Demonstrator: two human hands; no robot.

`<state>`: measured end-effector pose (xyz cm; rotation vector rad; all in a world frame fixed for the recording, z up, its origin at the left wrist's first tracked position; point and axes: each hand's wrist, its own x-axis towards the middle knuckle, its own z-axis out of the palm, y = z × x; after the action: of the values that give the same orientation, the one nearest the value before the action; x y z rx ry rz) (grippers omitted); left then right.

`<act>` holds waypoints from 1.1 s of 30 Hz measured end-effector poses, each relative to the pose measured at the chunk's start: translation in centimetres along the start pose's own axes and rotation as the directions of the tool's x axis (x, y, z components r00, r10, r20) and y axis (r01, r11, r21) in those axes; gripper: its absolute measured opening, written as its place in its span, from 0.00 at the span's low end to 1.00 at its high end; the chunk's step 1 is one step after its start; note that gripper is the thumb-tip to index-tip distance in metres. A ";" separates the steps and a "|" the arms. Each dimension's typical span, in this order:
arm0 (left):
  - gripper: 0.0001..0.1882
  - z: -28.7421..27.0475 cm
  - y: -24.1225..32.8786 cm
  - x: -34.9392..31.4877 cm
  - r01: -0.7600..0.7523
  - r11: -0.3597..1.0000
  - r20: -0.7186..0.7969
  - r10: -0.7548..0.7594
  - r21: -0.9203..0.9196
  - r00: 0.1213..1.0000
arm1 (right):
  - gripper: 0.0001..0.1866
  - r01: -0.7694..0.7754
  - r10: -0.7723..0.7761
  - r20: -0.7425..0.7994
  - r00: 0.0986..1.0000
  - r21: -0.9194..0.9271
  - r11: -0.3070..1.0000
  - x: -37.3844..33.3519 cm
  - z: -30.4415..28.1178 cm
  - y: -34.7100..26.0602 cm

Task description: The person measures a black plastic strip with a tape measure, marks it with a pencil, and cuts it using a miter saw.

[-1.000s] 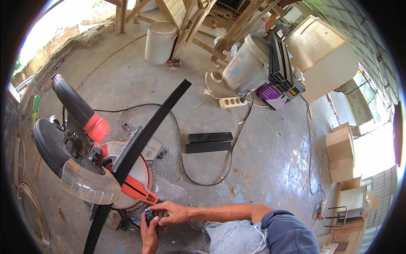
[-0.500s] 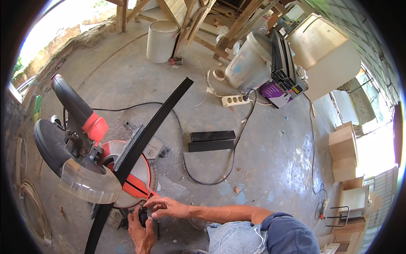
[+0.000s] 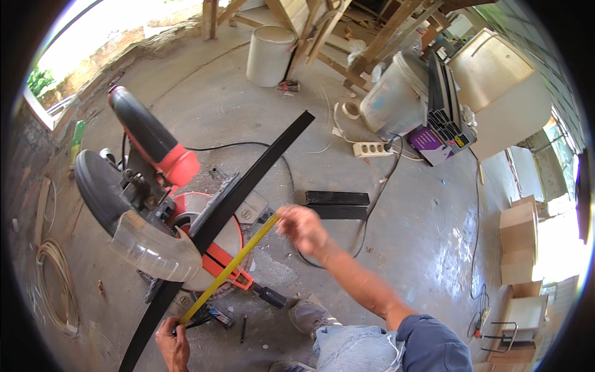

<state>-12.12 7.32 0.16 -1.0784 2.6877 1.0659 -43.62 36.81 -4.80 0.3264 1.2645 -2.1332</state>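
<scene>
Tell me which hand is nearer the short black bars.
Right. The right hand is just left of the short black bars in the picture, at the upper end of the yellow tape; the left hand is farther off, at the tape's lower end.

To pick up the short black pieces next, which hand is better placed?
Probably the right hand: at the upper end of the yellow tape, it appears closer to the short black pieces. The left hand, at the tape's lower end, appears farther from them.
</scene>
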 end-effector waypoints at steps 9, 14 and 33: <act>0.08 3.0 1.3 1.8 -0.011 0.999 -0.176 0.018 0.043 0.984 | 0.13 0.083 -0.094 -0.025 0.995 -0.287 0.954 -0.4 3.8 8.5; 0.09 4.4 2.6 2.3 -0.034 0.997 -0.159 0.045 0.066 0.986 | 0.18 0.038 -0.070 -0.080 0.994 -0.350 0.936 0.3 4.7 10.5; 0.05 -1.0 -6.5 0.9 0.016 0.998 -0.222 -0.003 0.058 0.975 | 0.24 0.174 -0.491 -0.239 0.838 -0.735 0.655 15.6 -0.3 -0.4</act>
<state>-8.49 2.81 -3.11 -1.2681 2.8594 0.9074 -55.95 31.12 -12.57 0.2282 2.4517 -1.7182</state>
